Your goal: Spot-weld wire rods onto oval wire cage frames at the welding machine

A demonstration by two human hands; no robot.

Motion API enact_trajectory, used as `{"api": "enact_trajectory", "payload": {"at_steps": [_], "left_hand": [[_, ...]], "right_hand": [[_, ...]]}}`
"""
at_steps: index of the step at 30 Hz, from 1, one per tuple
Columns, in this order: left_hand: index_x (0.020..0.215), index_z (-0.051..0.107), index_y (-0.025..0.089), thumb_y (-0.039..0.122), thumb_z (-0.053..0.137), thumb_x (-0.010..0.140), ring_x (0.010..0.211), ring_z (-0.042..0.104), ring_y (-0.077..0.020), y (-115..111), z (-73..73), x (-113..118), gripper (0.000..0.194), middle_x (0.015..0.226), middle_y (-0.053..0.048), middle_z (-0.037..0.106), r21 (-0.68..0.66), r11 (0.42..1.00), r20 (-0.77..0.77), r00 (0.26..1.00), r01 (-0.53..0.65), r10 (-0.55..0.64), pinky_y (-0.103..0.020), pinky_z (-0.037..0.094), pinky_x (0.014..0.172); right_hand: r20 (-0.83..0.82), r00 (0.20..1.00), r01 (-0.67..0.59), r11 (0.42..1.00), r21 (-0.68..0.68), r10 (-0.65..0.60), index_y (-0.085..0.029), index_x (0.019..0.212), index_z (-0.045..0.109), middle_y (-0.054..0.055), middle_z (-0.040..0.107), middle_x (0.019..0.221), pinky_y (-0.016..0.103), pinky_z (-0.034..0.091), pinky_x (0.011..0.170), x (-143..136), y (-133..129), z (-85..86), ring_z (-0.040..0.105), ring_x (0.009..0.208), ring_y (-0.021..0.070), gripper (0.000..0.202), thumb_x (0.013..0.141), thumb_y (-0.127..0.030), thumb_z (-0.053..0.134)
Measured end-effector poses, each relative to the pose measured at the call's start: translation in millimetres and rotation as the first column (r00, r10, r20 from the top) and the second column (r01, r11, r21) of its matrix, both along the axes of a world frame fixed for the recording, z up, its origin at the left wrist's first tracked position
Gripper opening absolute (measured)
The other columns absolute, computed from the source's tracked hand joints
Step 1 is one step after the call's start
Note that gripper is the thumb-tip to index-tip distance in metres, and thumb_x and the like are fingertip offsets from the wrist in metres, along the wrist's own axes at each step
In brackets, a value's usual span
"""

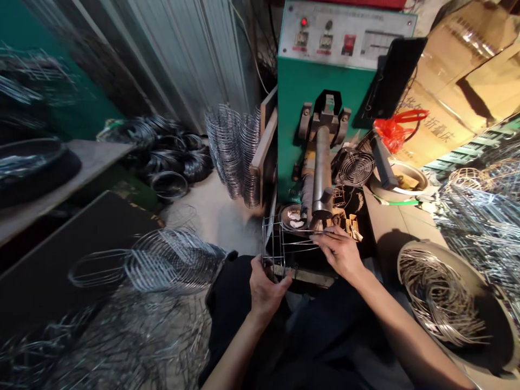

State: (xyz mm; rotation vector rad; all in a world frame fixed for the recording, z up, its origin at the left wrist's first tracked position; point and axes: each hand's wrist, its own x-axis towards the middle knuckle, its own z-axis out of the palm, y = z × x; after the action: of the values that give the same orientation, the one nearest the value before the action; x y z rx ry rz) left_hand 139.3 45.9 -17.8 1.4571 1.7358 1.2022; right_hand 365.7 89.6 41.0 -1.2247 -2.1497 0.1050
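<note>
Bare forearms, dark trousers

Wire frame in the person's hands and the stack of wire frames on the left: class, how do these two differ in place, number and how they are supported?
The wire frame is a single piece, held between the left hand and right hand at the foot of the green machine. The stack of wire frames is many pieces nested together, untouched, lying sideways left of the person's lap. The held frame stands upright. Both are thin bare metal wire.

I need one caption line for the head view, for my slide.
Both hands, left hand and right hand, hold a wire frame under the green machine.
</note>
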Motion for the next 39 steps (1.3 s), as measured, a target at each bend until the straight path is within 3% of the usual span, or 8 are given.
{"api": "enact_trajectory", "payload": {"at_steps": [11, 15, 24, 27, 30, 35, 37, 39], "left_hand": [[0.107, 0.050, 0.021, 0.040, 0.081, 0.061, 0.065, 0.064, -0.0205, 8, -11.4, 0, 0.059, 0.083, -0.003, 0.063, 0.038, 0.999, 0.034, 0.999, -0.031, 0.030, -0.032, 0.053, 0.062], [0.110, 0.050, 0.020, 0.040, 0.081, 0.063, 0.071, 0.066, -0.0217, 9, -10.0, -2, 0.060, 0.087, -0.004, 0.065, 0.052, 0.998, 0.033, 0.999, -0.020, 0.019, -0.033, 0.054, 0.067], [0.118, 0.049, 0.018, 0.043, 0.079, 0.067, 0.055, 0.059, -0.0153, 43, -5.6, -13, 0.063, 0.089, -0.003, 0.065, 0.000, 0.995, 0.018, 0.994, 0.105, -0.105, -0.032, 0.052, 0.061], [0.125, 0.048, 0.017, 0.043, 0.085, 0.060, 0.078, 0.067, -0.0219, 42, -17.6, -16, 0.079, 0.106, -0.010, 0.065, 0.075, 0.990, 0.057, 0.991, 0.116, -0.121, -0.037, 0.055, 0.076], [0.116, 0.051, 0.016, 0.041, 0.081, 0.064, 0.098, 0.066, -0.0295, 31, -29.5, -19, 0.065, 0.107, -0.013, 0.066, 0.081, 0.992, -0.011, 0.996, 0.094, -0.094, -0.043, 0.053, 0.089], [0.104, 0.053, 0.020, 0.038, 0.072, 0.074, 0.089, 0.068, -0.0255, -9, -15.2, -33, 0.040, 0.094, -0.007, 0.068, -0.059, 0.972, -0.034, 0.972, 0.229, -0.231, -0.039, 0.055, 0.085], [0.101, 0.056, 0.020, 0.042, 0.073, 0.074, 0.086, 0.068, -0.0235, -25, -1.6, -45, 0.039, 0.093, -0.006, 0.069, -0.195, 0.918, 0.065, 0.938, 0.346, -0.339, -0.035, 0.055, 0.080], [0.093, 0.059, 0.019, 0.047, 0.074, 0.075, 0.079, 0.067, -0.0218, -37, 6.9, -55, 0.037, 0.086, -0.005, 0.069, -0.367, 0.806, 0.212, 0.885, 0.465, -0.415, -0.032, 0.054, 0.072]], "right_hand": [[-0.025, 0.999, 0.023, 1.000, -0.015, -0.024, -0.025, 0.110, 0.074, 0.005, 0.074, 0.095, 0.040, 0.053, 0.088, -5, 6, -3.5, 0.062, 0.099, 0.0239, 0.026, 0.099, -0.021, 0.051], [0.002, 0.994, 0.110, 0.994, 0.023, -0.110, -0.023, 0.100, 0.074, 0.006, 0.072, 0.089, 0.040, 0.050, 0.085, -1, 4, -3.4, 0.060, 0.093, 0.0251, 0.019, 0.099, -0.027, 0.056], [-0.040, 0.987, 0.159, 0.987, 0.037, -0.158, -0.021, 0.097, 0.072, 0.007, 0.072, 0.091, 0.040, 0.049, 0.086, 6, 17, -3.7, 0.060, 0.091, 0.0253, 0.021, 0.099, -0.025, 0.051], [-0.174, 0.968, 0.177, 0.983, -0.046, -0.182, -0.021, 0.101, 0.071, 0.006, 0.073, 0.096, 0.036, 0.052, 0.087, 13, 6, 0.8, 0.065, 0.092, 0.0225, 0.019, 0.099, -0.029, 0.055], [-0.226, 0.925, 0.286, 0.952, -0.110, -0.304, -0.020, 0.098, 0.071, 0.006, 0.073, 0.099, 0.033, 0.054, 0.085, 38, -15, -1.4, 0.069, 0.089, 0.0213, 0.023, 0.098, -0.036, 0.054], [-0.011, 0.779, 0.618, 0.771, -0.155, -0.627, -0.020, 0.098, 0.073, 0.007, 0.075, 0.094, 0.032, 0.054, 0.079, 126, -85, -28.8, 0.071, 0.082, 0.0236, 0.038, 0.095, -0.050, 0.049], [0.158, 0.635, 0.770, 0.605, -0.201, -0.756, -0.020, 0.098, 0.074, 0.009, 0.075, 0.085, 0.033, 0.053, 0.067, 168, -129, -46.4, 0.071, 0.074, 0.0272, 0.044, 0.092, -0.055, 0.047], [0.355, 0.456, 0.888, 0.395, -0.234, -0.816, -0.021, 0.101, 0.075, 0.011, 0.074, 0.077, 0.036, 0.049, 0.055, 207, -180, -68.0, 0.070, 0.066, 0.0320, 0.050, 0.088, -0.059, 0.045]]}}
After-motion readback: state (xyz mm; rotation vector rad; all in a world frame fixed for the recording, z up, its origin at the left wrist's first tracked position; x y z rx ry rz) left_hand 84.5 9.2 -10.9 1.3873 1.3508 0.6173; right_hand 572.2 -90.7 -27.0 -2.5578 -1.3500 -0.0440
